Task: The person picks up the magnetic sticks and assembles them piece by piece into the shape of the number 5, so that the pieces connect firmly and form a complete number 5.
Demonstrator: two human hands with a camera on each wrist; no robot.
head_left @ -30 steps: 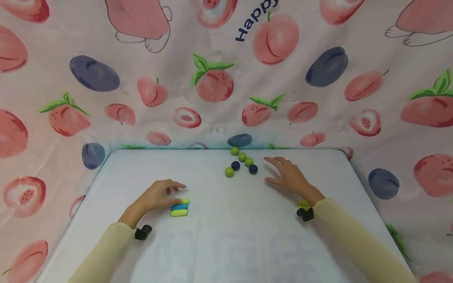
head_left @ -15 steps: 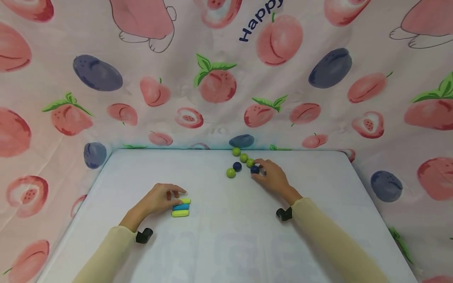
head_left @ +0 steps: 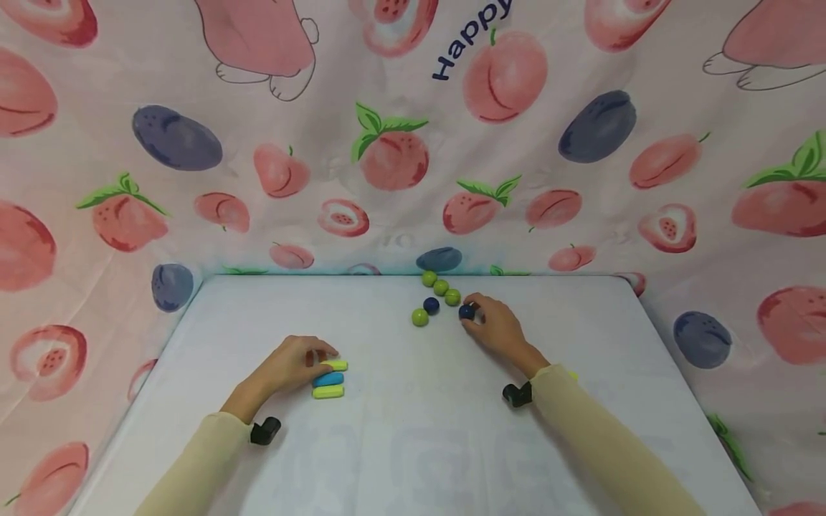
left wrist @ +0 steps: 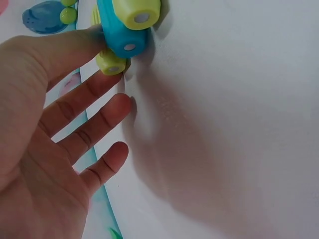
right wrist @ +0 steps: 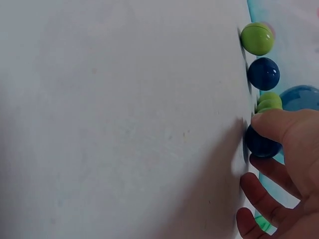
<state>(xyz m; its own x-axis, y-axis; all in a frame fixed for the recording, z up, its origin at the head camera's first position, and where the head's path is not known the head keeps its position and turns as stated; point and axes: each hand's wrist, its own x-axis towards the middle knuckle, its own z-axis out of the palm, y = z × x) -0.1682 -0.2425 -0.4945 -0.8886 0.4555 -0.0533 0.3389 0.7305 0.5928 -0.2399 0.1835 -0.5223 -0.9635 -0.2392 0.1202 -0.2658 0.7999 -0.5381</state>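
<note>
Far yellow stick (head_left: 339, 365), long axis sideways (pinched)

Hands, two, bare, set apart. Left hand (head_left: 287, 365): thumb (left wrist: 70, 52) and forefinger pinched; three other fingers (left wrist: 97, 119) fanned, slightly bent. Right hand (head_left: 498, 326), farther forward than the left: same pinch, three other fingers (right wrist: 261, 196) likewise fanned. Forearms, two, sleeved: left forearm (head_left: 196, 462), right forearm (head_left: 606, 433), each slanting inward to its hand.

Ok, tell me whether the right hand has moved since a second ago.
Yes: in the head view, the right hand has moved left, away from the table's far right corner, to the blue ball it now pinches.
</note>
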